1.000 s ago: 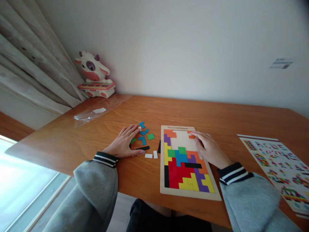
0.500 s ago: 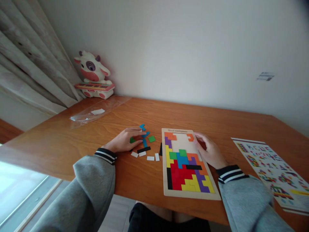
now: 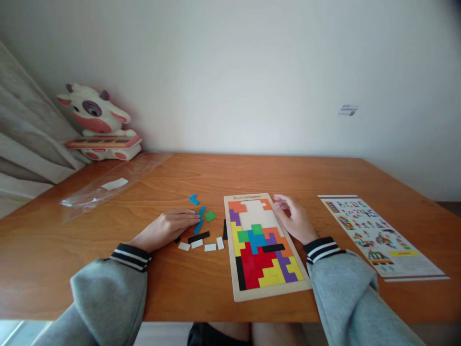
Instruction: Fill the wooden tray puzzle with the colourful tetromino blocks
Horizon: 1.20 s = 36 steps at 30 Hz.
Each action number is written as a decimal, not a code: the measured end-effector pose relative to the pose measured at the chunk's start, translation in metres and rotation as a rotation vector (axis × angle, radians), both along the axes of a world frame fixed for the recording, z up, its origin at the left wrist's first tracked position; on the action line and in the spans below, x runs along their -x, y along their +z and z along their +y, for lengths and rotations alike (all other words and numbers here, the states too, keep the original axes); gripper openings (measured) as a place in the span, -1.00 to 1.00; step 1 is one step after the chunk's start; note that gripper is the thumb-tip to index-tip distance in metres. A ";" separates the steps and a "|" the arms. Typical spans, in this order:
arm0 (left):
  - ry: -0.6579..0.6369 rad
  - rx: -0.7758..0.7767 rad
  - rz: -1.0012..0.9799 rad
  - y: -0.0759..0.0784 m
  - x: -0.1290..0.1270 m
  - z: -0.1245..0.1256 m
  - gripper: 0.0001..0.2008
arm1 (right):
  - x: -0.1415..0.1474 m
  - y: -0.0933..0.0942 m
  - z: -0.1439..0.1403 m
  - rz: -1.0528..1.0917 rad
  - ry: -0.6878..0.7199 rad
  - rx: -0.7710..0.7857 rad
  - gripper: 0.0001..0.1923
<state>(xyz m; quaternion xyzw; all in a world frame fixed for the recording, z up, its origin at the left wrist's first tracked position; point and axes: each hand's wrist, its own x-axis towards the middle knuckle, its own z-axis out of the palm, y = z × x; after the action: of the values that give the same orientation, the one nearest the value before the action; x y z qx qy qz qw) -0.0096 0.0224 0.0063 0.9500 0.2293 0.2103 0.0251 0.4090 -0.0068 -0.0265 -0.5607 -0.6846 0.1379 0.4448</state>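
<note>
My left hand (image 3: 173,227) lies low over the table with its fingers stretched out side by side, the tips touching a blue puzzle piece (image 3: 199,226). The thumb and whatever is under the palm are hidden. Close by lie another blue piece (image 3: 194,199), a green square piece (image 3: 210,216), a long black piece (image 3: 199,237) and several small white pieces (image 3: 210,247). My right hand (image 3: 297,218) rests at the upper right edge of the wooden puzzle board (image 3: 270,292), fingers loosely bent and apart from the thumb. Coloured pieces fill the board's lower part; a black piece (image 3: 273,248) lies across others.
A printed pattern sheet (image 3: 387,240) lies to the right. At the back left are a clear plastic bag (image 3: 86,192) and a cow-shaped toy keyboard (image 3: 103,125) near the curtain (image 3: 32,129). A wall stands behind the table.
The camera view has swung right and levelled. My left hand's fingers have drawn together, covering the green piece that showed between thumb and fingers. My right hand stays by the board's edge.
</note>
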 end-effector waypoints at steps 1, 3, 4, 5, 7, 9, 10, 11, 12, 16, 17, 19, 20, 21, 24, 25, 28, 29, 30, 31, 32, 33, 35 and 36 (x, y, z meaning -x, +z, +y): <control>-0.005 -0.009 0.005 0.001 0.000 -0.001 -0.69 | 0.000 0.000 0.000 0.005 -0.003 -0.003 -0.66; -0.012 -0.026 0.008 0.004 -0.001 -0.003 -0.69 | 0.000 0.001 0.000 0.015 -0.007 0.002 -0.66; -0.013 -0.033 0.006 0.004 -0.002 -0.003 -0.69 | 0.000 0.001 0.001 0.021 -0.009 0.009 -0.66; -0.012 -0.039 0.006 0.004 -0.003 -0.004 -0.69 | 0.000 0.001 0.001 0.029 -0.012 0.018 -0.66; 0.004 -0.056 0.002 0.002 -0.006 -0.006 -0.70 | 0.000 0.001 0.003 0.052 -0.023 0.035 -0.66; 0.038 -0.076 -0.012 -0.001 -0.010 -0.007 -0.70 | -0.001 0.001 0.007 0.079 -0.036 0.046 -0.65; 0.059 -0.080 -0.027 -0.003 -0.012 -0.008 -0.71 | -0.001 0.001 0.009 0.090 -0.045 0.048 -0.65; 0.081 -0.076 -0.050 -0.005 -0.014 -0.009 -0.71 | -0.001 0.000 0.011 0.097 -0.051 0.048 -0.65; 0.105 -0.067 -0.082 -0.005 -0.017 -0.009 -0.73 | -0.001 0.000 0.014 0.102 -0.056 0.046 -0.65; 0.281 -0.007 -0.292 0.003 -0.042 -0.006 -0.78 | 0.001 -0.001 0.026 0.136 -0.051 0.009 -0.68; 0.337 0.017 -0.352 0.008 -0.052 -0.005 -0.79 | 0.002 -0.001 0.029 0.142 -0.045 -0.001 -0.68; 0.390 0.087 -0.433 0.016 -0.078 -0.002 -0.79 | 0.004 0.000 0.033 0.140 -0.020 -0.010 -0.70; 0.377 0.103 -0.450 0.020 -0.093 -0.001 -0.80 | 0.005 0.001 0.033 0.136 0.000 -0.010 -0.72; 0.337 0.109 -0.446 0.022 -0.107 0.000 -0.81 | 0.006 0.003 0.033 0.133 0.025 -0.010 -0.73; 0.244 0.176 -0.440 0.021 -0.142 -0.001 -0.83 | 0.009 0.010 0.024 0.145 0.133 -0.012 -0.75; 0.232 0.219 -0.443 0.019 -0.150 -0.002 -0.84 | 0.011 0.014 0.019 0.146 0.180 -0.011 -0.77; 0.244 0.354 -0.476 0.008 -0.162 -0.007 -0.86 | 0.016 0.026 0.007 0.125 0.327 0.016 -0.79; 0.259 0.396 -0.494 0.005 -0.163 -0.008 -0.87 | 0.019 0.029 0.003 0.122 0.366 0.028 -0.79; 0.271 0.436 -0.512 0.002 -0.164 -0.010 -0.87 | 0.021 0.032 0.001 0.122 0.399 0.040 -0.78; 0.275 0.474 -0.524 0.001 -0.164 -0.012 -0.88 | 0.024 0.034 -0.001 0.120 0.432 0.049 -0.78; 0.269 0.507 -0.531 -0.001 -0.164 -0.013 -0.88 | 0.026 0.036 -0.003 0.117 0.455 0.056 -0.78; 0.254 0.532 -0.534 -0.001 -0.165 -0.015 -0.88 | 0.029 0.037 -0.004 0.115 0.469 0.064 -0.77; 0.208 0.559 -0.531 -0.001 -0.166 -0.017 -0.86 | 0.033 0.037 -0.005 0.114 0.477 0.090 -0.74; 0.190 0.562 -0.535 -0.001 -0.167 -0.019 -0.86 | 0.034 0.036 -0.005 0.121 0.475 0.116 -0.72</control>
<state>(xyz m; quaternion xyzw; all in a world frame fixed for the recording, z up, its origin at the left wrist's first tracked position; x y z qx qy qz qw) 0.1576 0.0037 0.0056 0.7923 0.3502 0.3809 0.3235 0.3751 -0.0116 0.0099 -0.3994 -0.7602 0.3108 0.4073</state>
